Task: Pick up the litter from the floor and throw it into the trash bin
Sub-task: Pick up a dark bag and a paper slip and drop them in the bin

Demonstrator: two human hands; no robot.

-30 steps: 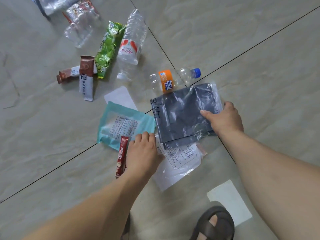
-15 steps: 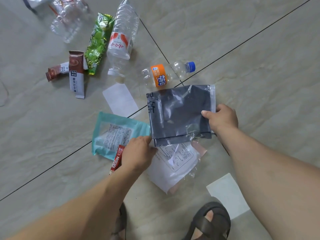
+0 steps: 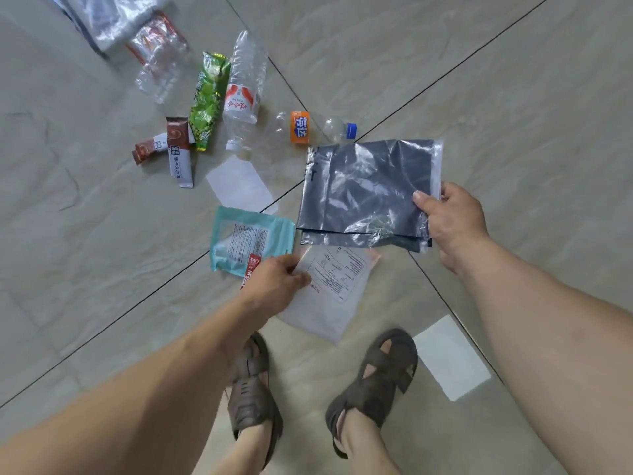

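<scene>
**A:** Head view, looking down at the floor (image 3: 479,80). What have your hands got?

**B:** My right hand (image 3: 452,222) pinches the right edge of a grey bag (image 3: 363,193), thumb on top, fingers (image 3: 445,192) curled behind it. The bag is off the floor, roughly flat.

**A:** And the left?

**B:** My left hand (image 3: 274,286) pinches the near-left edge of a white pouch (image 3: 330,289) with printed drawings, thumb pressed on top. A red stick sachet (image 3: 251,269) pokes out at the far side of that hand; whether I hold it I cannot tell. The pouch lies just near of the grey bag, partly under it.

**A:** What else lies about?

**B:** A teal packet (image 3: 246,238) just left of the grey bag. Far of it, a white paper (image 3: 239,185). Farther left, two brown sachets (image 3: 171,149), a green wrapper (image 3: 207,101) and a clear bottle (image 3: 245,94) side by side. A small bottle (image 3: 315,130) with an orange label and blue cap lies just far of the grey bag. Clear plastic wrap (image 3: 157,60) sits in the far left corner.

**A:** Anything near you?

**B:** My sandals (image 3: 373,382), and another white paper (image 3: 452,358) to their right.
</scene>
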